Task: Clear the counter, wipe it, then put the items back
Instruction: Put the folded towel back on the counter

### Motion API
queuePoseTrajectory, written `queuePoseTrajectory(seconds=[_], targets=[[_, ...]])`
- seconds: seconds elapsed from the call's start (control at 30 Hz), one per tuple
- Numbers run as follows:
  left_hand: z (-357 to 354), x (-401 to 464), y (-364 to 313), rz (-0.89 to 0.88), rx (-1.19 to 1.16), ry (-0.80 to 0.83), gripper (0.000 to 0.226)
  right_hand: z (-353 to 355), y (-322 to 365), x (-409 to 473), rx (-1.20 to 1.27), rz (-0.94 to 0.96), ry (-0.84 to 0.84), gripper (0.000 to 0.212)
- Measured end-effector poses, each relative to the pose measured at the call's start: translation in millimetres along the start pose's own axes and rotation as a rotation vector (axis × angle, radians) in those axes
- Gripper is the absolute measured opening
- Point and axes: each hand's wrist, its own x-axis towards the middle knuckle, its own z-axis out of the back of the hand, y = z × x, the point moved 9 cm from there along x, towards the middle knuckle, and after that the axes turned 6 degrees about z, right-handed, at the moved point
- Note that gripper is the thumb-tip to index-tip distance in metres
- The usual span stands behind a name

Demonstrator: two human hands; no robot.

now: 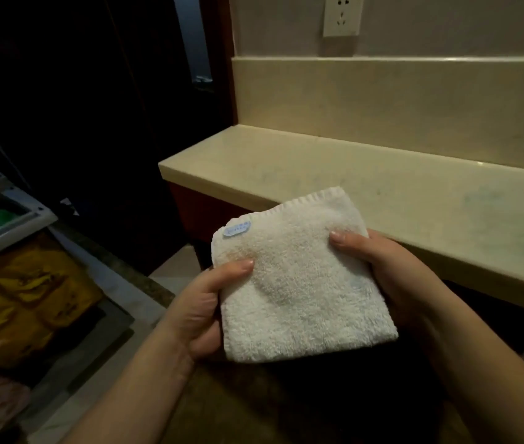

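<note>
Your left hand (203, 310) and right hand (382, 267) pinch the folded white washcloth (299, 283); wiping comes next: lower it onto the bare counter (366, 184) beyond your grip.

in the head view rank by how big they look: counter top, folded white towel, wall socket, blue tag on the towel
1. counter top
2. folded white towel, held close to the camera, so it looks large
3. wall socket, far off and cut by the frame's top edge
4. blue tag

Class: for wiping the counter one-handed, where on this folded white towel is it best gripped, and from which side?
Probably flat from above: the folded towel is a broad square pad, so a palm-down grip on its middle spreads pressure. Now left hand and right hand pinch opposite edges.
</note>
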Motion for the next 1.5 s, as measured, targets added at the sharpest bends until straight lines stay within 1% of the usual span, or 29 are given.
queuePoseTrajectory(seconds=[0.1, 0.2, 0.3, 0.43, 0.53, 0.6, 0.7, 0.77, 0.87, 0.97, 1.07, 1.2, 1.43, 1.5], targets=[[-10, 22, -30, -0.048, 0.035, 0.019, 0.066, -2, 13, 26, 0.025, -0.086, 0.067, 0.028], [-16, 38, -57, -0.096, 0.083, 0.023, 0.064, -3, 32, 47, 0.01, -0.119, 0.13, 0.029], [-21, 52, -80, -0.138, 0.123, 0.025, 0.062, -6, 53, 62, -0.02, -0.101, 0.175, 0.022], [-23, 71, -100, -0.15, 0.147, 0.05, 0.058, -8, 67, 83, -0.032, -0.069, 0.209, 0.028], [-17, 83, -113, -0.143, 0.154, 0.065, 0.059, -7, 71, 101, -0.047, -0.051, 0.211, 0.031], [-8, 91, -123, -0.13, 0.165, 0.057, 0.062, -4, 69, 116, -0.093, -0.059, 0.201, 0.039], [5, 106, -142, -0.091, 0.181, 0.085, 0.061, -1, 67, 146, -0.179, -0.036, 0.157, 0.058], [17, 120, -157, -0.072, 0.183, 0.084, 0.057, -1, 68, 167, -0.234, 0.015, 0.128, 0.062], [45, 146, -181, -0.034, 0.197, 0.014, 0.042, -2, 73, 203, -0.285, 0.099, 0.072, 0.058], [74, 174, -214, 0.005, 0.259, -0.04, 0.031, -2, 75, 243, -0.338, 0.113, -0.014, 0.05], [99, 205, -252, 0.037, 0.3, -0.081, 0.035, -3, 75, 285, -0.367, 0.089, -0.106, 0.043], [122, 248, -293, 0.095, 0.333, -0.075, 0.046, -2, 73, 337, -0.359, 0.087, -0.212, 0.036], [163, 324, -340, 0.219, 0.454, -0.093, 0.048, 23, 57, 420, -0.28, 0.093, -0.427, 0.032], [175, 349, -348, 0.247, 0.51, -0.115, 0.04, 33, 50, 441, -0.278, 0.083, -0.481, 0.032]])
